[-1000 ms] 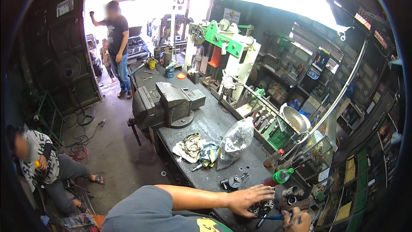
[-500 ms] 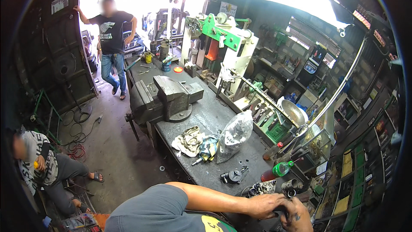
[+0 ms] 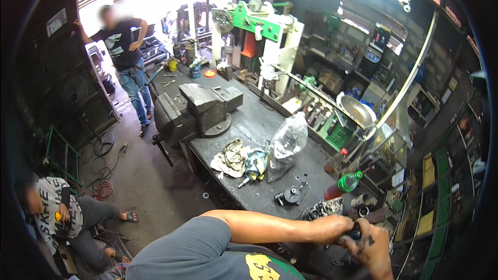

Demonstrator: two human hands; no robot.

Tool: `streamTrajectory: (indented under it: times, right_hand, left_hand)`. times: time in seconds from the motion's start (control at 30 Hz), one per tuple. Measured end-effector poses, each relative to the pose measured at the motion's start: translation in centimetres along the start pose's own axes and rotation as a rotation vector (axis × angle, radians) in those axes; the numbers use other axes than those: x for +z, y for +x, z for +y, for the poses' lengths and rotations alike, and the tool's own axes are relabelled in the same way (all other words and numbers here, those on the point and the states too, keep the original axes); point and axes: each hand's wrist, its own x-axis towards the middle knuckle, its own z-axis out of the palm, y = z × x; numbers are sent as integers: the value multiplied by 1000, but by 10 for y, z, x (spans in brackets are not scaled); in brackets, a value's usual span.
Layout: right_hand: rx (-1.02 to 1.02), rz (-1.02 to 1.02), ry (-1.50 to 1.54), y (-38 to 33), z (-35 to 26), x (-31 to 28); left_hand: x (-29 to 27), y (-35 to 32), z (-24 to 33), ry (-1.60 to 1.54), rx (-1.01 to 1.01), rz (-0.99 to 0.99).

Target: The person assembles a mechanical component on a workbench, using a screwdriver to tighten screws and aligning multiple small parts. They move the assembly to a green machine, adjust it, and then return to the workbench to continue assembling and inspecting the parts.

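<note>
At the bench's near right end, my left hand (image 3: 332, 229) and my right hand (image 3: 374, 250) meet, fingers curled around a small dark part (image 3: 355, 234). The fingers cover most of this part, so its kind does not show. Dark smudges mark the back of my right hand. Just beyond my left hand lies a grey metal casting (image 3: 326, 208). A dark round mechanical part with a short stem (image 3: 291, 195) rests left of that casting. Several metal cylinders (image 3: 363, 202) stand past my hands, beside a green-capped bottle of red liquid (image 3: 343, 184).
On the dark workbench (image 3: 246, 124) are a large vise (image 3: 207, 109), a crumpled rag (image 3: 232, 157), a blue and yellow packet (image 3: 256, 164) and a clear plastic bag (image 3: 288, 142). A green press (image 3: 259, 21) stands behind. One person (image 3: 124, 46) leans at the doorway; another (image 3: 57, 207) sits lower left.
Both hands have shifted slightly right and stay together around the dark part. The view has tilted a little. The standing person leans more to the left.
</note>
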Motion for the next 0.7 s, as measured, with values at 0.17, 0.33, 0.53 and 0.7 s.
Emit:
streamTrajectory:
  times: [0.17,0.33,0.53,0.7]
  right_hand:
    - [-433,220,12,13,15,-4]
    - [-106,114,53,0,30,13]
    - [-322,252,185,1,46,18]
    - [-150,155,118,8,49,32]
  left_hand:
    - [-34,-1,24,-95,-166,-83]
    - [-6,12,-4,-14,-72,15]
    - [-31,18,-2,-32,-130,-262]
    - [-24,25,27,14,-189,-70]
